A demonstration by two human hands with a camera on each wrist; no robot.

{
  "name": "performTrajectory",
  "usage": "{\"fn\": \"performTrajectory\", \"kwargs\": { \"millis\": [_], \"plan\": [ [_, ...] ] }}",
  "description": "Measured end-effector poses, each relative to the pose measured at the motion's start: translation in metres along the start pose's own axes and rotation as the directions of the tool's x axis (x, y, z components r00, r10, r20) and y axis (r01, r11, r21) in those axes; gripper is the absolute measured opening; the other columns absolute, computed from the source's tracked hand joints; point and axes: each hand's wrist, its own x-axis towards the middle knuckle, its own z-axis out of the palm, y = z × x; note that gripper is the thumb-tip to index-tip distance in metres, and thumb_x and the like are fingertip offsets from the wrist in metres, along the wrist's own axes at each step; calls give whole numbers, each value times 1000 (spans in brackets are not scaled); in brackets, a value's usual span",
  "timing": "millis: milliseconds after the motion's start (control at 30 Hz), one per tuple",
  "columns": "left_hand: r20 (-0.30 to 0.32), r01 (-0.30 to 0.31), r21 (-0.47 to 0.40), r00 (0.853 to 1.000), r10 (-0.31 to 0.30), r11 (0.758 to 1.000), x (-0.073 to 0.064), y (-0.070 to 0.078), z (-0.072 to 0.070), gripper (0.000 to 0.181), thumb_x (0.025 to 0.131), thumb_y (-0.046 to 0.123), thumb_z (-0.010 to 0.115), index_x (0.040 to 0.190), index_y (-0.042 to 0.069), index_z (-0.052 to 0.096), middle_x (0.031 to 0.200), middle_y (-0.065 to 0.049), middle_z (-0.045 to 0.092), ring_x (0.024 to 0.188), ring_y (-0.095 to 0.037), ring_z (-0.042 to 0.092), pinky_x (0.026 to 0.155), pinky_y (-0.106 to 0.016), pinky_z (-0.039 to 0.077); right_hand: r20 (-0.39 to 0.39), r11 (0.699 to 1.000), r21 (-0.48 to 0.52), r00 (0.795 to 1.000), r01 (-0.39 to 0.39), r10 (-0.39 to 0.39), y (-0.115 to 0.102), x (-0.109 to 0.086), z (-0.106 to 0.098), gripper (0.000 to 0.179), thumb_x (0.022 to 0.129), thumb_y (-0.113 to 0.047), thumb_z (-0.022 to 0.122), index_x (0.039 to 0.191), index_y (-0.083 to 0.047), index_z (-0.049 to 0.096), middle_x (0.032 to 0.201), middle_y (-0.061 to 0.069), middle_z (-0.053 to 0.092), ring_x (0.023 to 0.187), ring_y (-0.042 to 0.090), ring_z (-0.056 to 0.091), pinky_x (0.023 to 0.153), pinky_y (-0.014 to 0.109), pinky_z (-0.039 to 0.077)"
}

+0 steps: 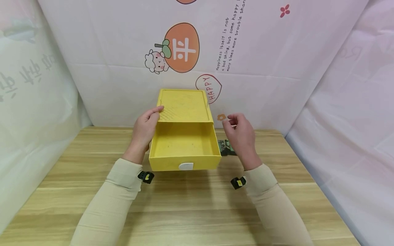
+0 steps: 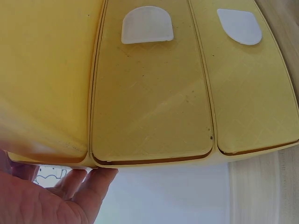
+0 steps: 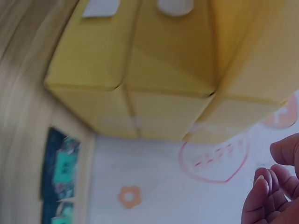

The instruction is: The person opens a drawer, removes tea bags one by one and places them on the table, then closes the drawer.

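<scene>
A yellow three-drawer storage box (image 1: 184, 106) stands on the table with its top drawer (image 1: 178, 164) pulled well out; that drawer's visible inside holds nothing. Below it, the middle drawer (image 2: 152, 98) and bottom drawer (image 2: 254, 88) are closed, each with a white tab. My left hand (image 1: 144, 129) grips the box at its upper left edge, thumb on the top and fingers against the side. To the right of the box and apart from it, my right hand (image 1: 241, 136) hovers with loosely curled fingers, holding nothing.
Dark green printed packets or cards (image 1: 226, 147) lie on the wooden table (image 1: 184, 212) right of the box, partly hidden by the right hand. A printed white sheet (image 1: 123, 41) hangs close behind the box, and more sheets hang at both sides.
</scene>
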Motion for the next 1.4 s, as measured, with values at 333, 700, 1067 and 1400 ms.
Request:
{"fn": "performTrajectory", "kwargs": {
  "millis": [333, 700, 1067, 1400],
  "plan": [
    [0, 2, -2, 1000, -2, 1000, 0, 0, 0, 45, 107, 34, 41, 145, 26, 64, 155, 6, 55, 146, -17, 44, 103, -40, 35, -101, 974, 121, 979, 190, -178, -39, -21, -16, 28, 103, -30, 67, 116, -6, 68, 100, 5, 70, 80, 18, 61, 69, 30, 52],
    [2, 2, -3, 1000, -2, 1000, 1, 1, 0, 46, 107, 33, 40, 145, 25, 64, 157, 6, 53, 146, -17, 43, 103, -40, 35, -220, 847, 81, 838, 525, -499, -76, -52, -28, 18, 95, -15, 77, 105, -2, 72, 96, 9, 71, 67, 15, 60, 62, 24, 52],
    [5, 3, 0, 1000, -3, 1000, 0, -1, 0, 46, 107, 32, 40, 145, 25, 65, 157, 5, 53, 129, -22, 48, 95, -39, 34, -218, 730, 58, 722, 681, -656, -86, -79, -18, 21, 89, -13, 82, 103, -3, 71, 94, 10, 69, 70, 18, 59, 60, 30, 55],
    [0, 4, -8, 1000, -4, 1000, 0, 1, 0, 45, 107, 32, 40, 145, 26, 65, 157, 6, 53, 134, -20, 49, 95, -39, 35, -163, 657, 19, 651, 753, -741, -95, -103, -14, 26, 88, -20, 86, 104, -6, 70, 92, 8, 67, 73, 18, 64, 63, 26, 56]
  ]
}}
